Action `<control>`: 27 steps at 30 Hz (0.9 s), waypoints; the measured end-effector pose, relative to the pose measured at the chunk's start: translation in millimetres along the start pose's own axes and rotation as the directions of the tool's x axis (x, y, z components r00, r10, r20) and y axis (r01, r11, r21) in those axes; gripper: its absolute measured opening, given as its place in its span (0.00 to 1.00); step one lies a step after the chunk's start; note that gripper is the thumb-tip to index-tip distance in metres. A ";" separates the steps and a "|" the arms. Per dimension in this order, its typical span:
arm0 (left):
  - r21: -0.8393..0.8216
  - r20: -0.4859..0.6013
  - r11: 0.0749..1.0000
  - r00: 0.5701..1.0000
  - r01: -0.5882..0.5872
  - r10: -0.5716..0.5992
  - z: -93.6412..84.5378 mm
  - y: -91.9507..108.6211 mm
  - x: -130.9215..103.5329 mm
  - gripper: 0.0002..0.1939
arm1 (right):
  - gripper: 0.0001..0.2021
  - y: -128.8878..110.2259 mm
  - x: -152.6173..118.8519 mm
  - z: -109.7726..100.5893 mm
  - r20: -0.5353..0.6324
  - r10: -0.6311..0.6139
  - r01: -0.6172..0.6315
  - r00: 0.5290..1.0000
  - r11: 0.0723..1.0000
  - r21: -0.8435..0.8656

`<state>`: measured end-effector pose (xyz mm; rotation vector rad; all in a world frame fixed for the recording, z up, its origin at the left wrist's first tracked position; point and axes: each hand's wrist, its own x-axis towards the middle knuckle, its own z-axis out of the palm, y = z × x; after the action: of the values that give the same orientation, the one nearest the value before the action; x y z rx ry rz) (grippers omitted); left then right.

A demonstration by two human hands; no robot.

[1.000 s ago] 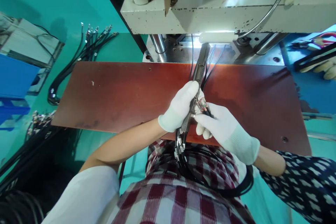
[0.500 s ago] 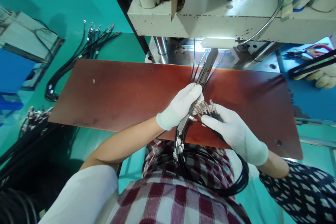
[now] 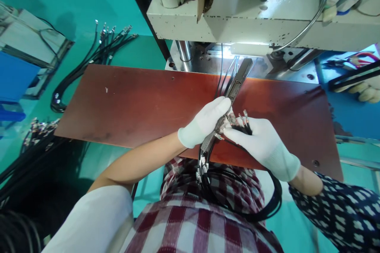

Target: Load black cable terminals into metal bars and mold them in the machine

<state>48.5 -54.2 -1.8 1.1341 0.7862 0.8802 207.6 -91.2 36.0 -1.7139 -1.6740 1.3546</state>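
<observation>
Evidently mid-job: the left hand pinches a metal bar; the right hand pinches loose terminal-tipped cables, how many finished unclear.

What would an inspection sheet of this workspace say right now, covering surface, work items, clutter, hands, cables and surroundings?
Surface: brown board, with a few dark marks.
Work items: grey bar, slanted over the board; metal-tipped cable ends beside it.
Clutter: small pale scrap on the board's left part.
Hands: both gloved; left hand grips the bar, right hand holds the cable ends.
Cables: black cable loop by the lap; another cable bundle past the board's left end.
Surroundings: white machine with chipped paint behind the board; blue bin at far left.
</observation>
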 end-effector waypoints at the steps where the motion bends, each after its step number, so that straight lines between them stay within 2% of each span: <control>1: 0.002 0.000 1.000 1.000 0.007 -0.007 0.2 0.4 -0.2 0.22 | 0.15 -0.8 1.1 -0.6 0.009 -0.008 0.008 1.000 1.000 -0.003; 7: 0.031 0.005 0.998 0.998 0.062 -0.062 0.9 5.8 -0.2 0.24 | 0.11 -5.2 6.8 -2.9 0.056 -0.009 0.003 0.998 0.994 0.113; 11: 0.118 -0.036 0.993 0.999 0.007 -0.003 4.5 7.0 -1.8 0.23 | 0.10 -8.4 7.4 -0.4 0.105 0.027 -0.040 0.994 0.991 0.127; 16: 0.231 -0.124 0.972 0.989 -0.049 0.079 10.4 4.8 -7.2 0.22 | 0.10 -3.5 4.8 6.5 0.048 0.012 -0.017 0.999 0.993 0.113; 19: 0.192 -0.095 0.981 0.995 -0.025 0.044 9.0 5.2 -7.3 0.23 | 0.11 0.2 -0.6 3.7 0.067 0.014 -0.023 0.998 0.989 0.143; 24: 0.023 -0.009 1.000 1.000 0.000 0.000 2.4 7.7 -2.8 0.23 | 0.09 -1.5 -7.6 -7.8 -0.026 -0.018 0.022 0.999 0.983 0.180; 27: 0.027 0.033 1.000 0.999 0.000 -0.001 -0.5 9.4 -1.6 0.23 | 0.07 -2.3 -6.0 -11.4 0.000 -0.036 0.036 0.999 0.983 0.178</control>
<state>45.6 -53.7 7.2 1.1697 0.7735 0.8504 216.8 -92.4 45.3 -1.5735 -1.5273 1.4446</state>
